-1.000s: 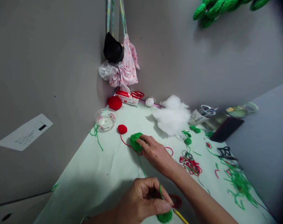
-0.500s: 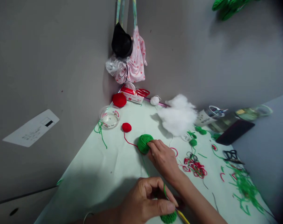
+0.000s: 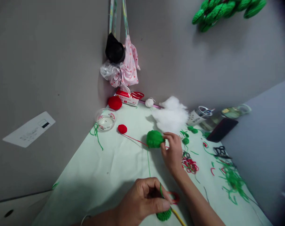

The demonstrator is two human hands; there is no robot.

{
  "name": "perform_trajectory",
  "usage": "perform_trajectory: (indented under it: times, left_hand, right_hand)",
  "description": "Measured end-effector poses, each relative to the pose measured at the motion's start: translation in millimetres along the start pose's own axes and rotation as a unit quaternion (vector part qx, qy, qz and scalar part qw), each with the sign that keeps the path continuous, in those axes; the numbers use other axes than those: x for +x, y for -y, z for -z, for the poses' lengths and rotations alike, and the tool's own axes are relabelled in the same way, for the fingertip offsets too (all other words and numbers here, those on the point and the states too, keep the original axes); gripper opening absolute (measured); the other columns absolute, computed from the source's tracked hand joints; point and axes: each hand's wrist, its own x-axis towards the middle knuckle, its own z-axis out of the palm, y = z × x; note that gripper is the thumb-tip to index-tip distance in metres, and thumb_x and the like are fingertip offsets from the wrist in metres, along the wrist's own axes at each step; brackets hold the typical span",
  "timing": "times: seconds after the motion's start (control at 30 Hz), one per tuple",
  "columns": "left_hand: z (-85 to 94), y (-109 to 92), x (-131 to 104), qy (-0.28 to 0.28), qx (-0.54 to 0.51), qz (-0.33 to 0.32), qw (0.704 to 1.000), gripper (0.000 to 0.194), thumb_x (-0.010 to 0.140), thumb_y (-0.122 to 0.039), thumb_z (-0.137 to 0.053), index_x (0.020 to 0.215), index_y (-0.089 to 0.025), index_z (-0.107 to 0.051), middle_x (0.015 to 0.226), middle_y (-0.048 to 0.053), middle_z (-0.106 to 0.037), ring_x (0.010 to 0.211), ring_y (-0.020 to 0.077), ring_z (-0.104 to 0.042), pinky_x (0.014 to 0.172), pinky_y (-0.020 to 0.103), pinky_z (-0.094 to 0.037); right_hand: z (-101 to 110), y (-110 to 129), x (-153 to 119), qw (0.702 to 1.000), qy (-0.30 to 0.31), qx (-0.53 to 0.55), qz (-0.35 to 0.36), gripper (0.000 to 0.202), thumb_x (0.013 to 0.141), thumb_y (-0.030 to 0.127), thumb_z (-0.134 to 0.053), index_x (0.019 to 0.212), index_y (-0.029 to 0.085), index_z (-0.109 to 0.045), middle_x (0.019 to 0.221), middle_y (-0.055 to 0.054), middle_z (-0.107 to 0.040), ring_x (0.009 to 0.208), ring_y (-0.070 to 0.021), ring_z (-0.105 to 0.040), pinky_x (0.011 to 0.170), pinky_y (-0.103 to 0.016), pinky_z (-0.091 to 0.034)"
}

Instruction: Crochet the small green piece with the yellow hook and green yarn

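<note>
My left hand [image 3: 141,201], low in the view, pinches a small green crocheted piece [image 3: 164,215] between thumb and fingers. A yellow-handled crochet hook [image 3: 178,216] sticks out beside it, and a green strand loops over my forefinger. Farther forward, the fingertips of my right hand [image 3: 174,152] grip the side of a green yarn ball [image 3: 154,139]. From this ball a thin green strand [image 3: 149,163] runs back toward my left hand. A red strand [image 3: 135,139] stretches from a small red yarn ball [image 3: 122,129] to behind the green one. Something red and blurred [image 3: 174,197] shows behind my left fingertips.
White stuffing [image 3: 171,116] lies at the back, near a pen cup [image 3: 198,115] and a dark phone-like slab [image 3: 222,130]. Red scraps [image 3: 190,165] and green scraps [image 3: 234,180] are on the right. A clear bowl [image 3: 106,120], large red ball [image 3: 114,103] and tissue box [image 3: 127,96] stand at the back left.
My right hand has moved the green yarn ball to the right, and the red strand now stretches straighter. My left hand keeps its hold. The whole view has shifted slightly.
</note>
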Motion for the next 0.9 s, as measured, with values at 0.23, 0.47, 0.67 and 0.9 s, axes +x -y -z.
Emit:
perform_trajectory:
  times: [0.23, 0.47, 0.67, 0.9]
  left_hand:
    - [-2.3, 4, -1, -0.010, 0.027, 0.004, 1.000, 0.040, 0.068, -0.047, -0.093, 0.078, -0.016, -0.070, 0.072, 0.000, -0.061, 0.067, 0.0124, -0.048, 0.068, 0.028, -0.036]
    - [-3.1, 3, -3, -0.010, 0.020, 0.001, 1.000, 0.041, 0.067, -0.046, -0.094, 0.077, -0.016, -0.069, 0.073, 0.000, -0.061, 0.067, 0.0123, -0.047, 0.070, 0.028, -0.036]
    - [-8.2, 6, -6, -0.003, -0.002, 0.002, 1.000, 0.037, 0.067, -0.042, -0.095, 0.076, -0.016, -0.070, 0.076, 0.001, -0.063, 0.070, 0.0130, -0.048, 0.075, 0.029, -0.039]
    - [-9.8, 7, -9, -0.004, 0.010, 0.007, 1.000, 0.039, 0.067, -0.043, -0.095, 0.075, -0.016, -0.069, 0.075, 0.001, -0.061, 0.071, 0.0133, -0.047, 0.073, 0.029, -0.037]
  right_hand:
    - [17, 22, -1, 0.991, 0.105, -0.008, 0.076, 0.023, 0.084, 0.002, -0.050, 0.080, 0.023, -0.059, 0.084, -0.008, -0.068, 0.084, -0.0256, -0.058, 0.083, -0.038, -0.045]
    - [44, 11, -6, 0.984, 0.172, 0.042, 0.009, 0.014, 0.081, 0.011, -0.046, 0.084, 0.023, -0.053, 0.074, -0.003, -0.062, 0.071, -0.0229, -0.057, 0.068, -0.035, -0.045]
    - [55, -3, -17, 0.973, 0.198, 0.106, -0.061, 0.010, 0.093, 0.023, -0.043, 0.095, 0.022, -0.053, 0.082, -0.001, -0.066, 0.073, -0.0202, -0.064, 0.067, -0.033, -0.054]
    - [62, -12, -42, 0.984, 0.143, 0.105, -0.028, 0.037, 0.094, 0.014, -0.049, 0.129, 0.021, -0.058, 0.124, -0.013, -0.068, 0.106, -0.0261, -0.069, 0.090, -0.043, -0.058]
